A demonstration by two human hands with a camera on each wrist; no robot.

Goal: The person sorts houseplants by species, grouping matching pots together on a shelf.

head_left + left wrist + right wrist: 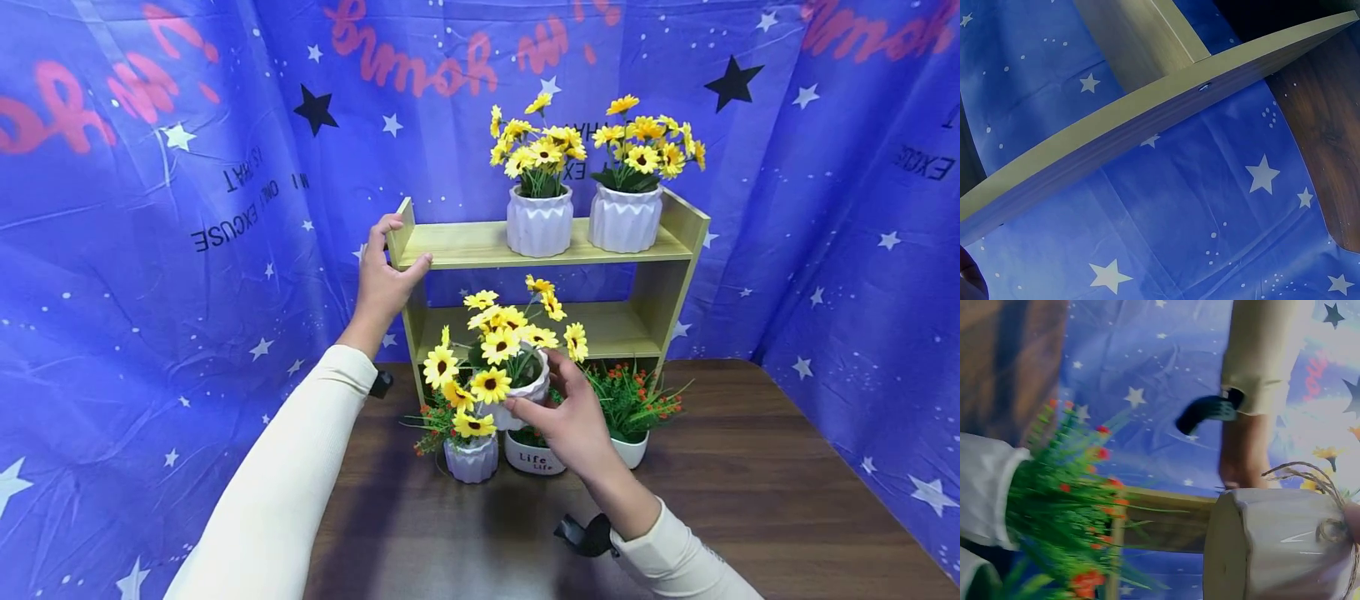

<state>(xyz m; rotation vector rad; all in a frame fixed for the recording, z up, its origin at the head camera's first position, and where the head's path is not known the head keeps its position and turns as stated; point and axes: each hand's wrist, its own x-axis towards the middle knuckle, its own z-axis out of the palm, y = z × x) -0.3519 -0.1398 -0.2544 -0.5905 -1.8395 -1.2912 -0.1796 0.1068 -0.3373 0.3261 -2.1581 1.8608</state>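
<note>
- Step in hand (judged): carrying; a pot (1294,550) is held aloft in front of the shelf (453,237), above the surface (757,467).
- Right hand (576,417): pinches the pot near its rim, thumb in front.
- Left hand (384,279): grips the shelf's upper left corner, thumb and fingers spread round the side panel; reads as steadying.
- Next move (judged): calls for a firm hold on the pot, the shelf kept still, and room for the flowers (501,342) to pass its boards without snagging.
- Pot: white, glossy, ceramic-looking; faceted wall, flat round base. Twine (1329,481), coarse and brown, is tied near the rim.
- Flowers: yellow petals, dark centres, thin stems; look like fabric.
- Shelf: pale wood-grain boards, straight edges. Bears a left pot (540,223) and a right pot (625,221), both white and ribbed.
- On surface, dark wood grain: small ribbed pot (471,461); "Life" planter (532,458), smooth with rounded ends; spiky grass (630,398) with orange-red tips.
- Contact between held flowers and those behind: cannot tell.
</note>
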